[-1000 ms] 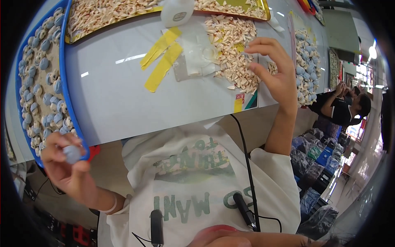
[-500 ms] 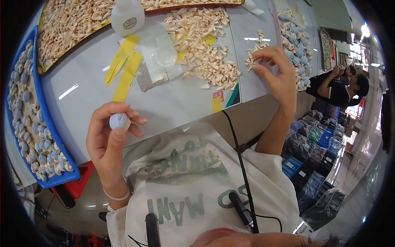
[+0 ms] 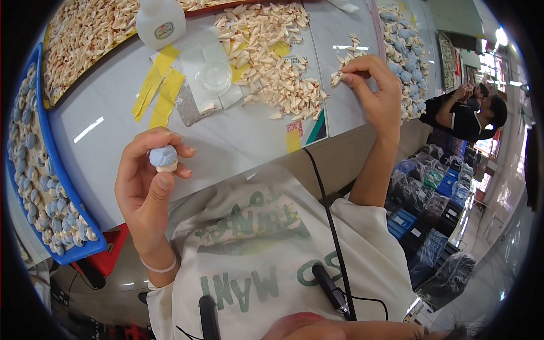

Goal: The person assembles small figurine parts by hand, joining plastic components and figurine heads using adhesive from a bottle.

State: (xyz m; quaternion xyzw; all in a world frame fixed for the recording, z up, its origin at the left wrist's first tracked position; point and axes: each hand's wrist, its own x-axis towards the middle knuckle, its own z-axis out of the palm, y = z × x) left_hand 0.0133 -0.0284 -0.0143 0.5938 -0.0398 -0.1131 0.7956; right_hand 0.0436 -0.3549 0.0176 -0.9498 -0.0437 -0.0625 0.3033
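Note:
My left hand (image 3: 148, 190) holds a small figurine head (image 3: 164, 157) between thumb and fingers, above the table's near edge. Its rounded top is light blue and its lower part cream. Out to the right, my right hand (image 3: 374, 93) has thumb and forefinger pinched at a few small cream pointed pieces (image 3: 335, 78), apparently gripping one. The fingertips partly hide it. A larger heap of cream pointed pieces (image 3: 277, 73) with reddish marks lies between the hands, farther back. Beside that heap, a clear round dish (image 3: 214, 77) sits on a transparent sheet.
A blue tray (image 3: 54, 164) of blue-and-cream heads stands at the left. At the back are a large tray of cream pieces (image 3: 85, 48) and a white bottle (image 3: 161, 25). More heads (image 3: 405, 51) lie at right. Yellow tape strips (image 3: 168, 96) mark the table. Another person (image 3: 470, 116) sits beyond.
The head in my left hand has turned, showing more of its cream lower part. My right hand has shifted slightly left and away from me, still pinching. The whole view has moved a little.

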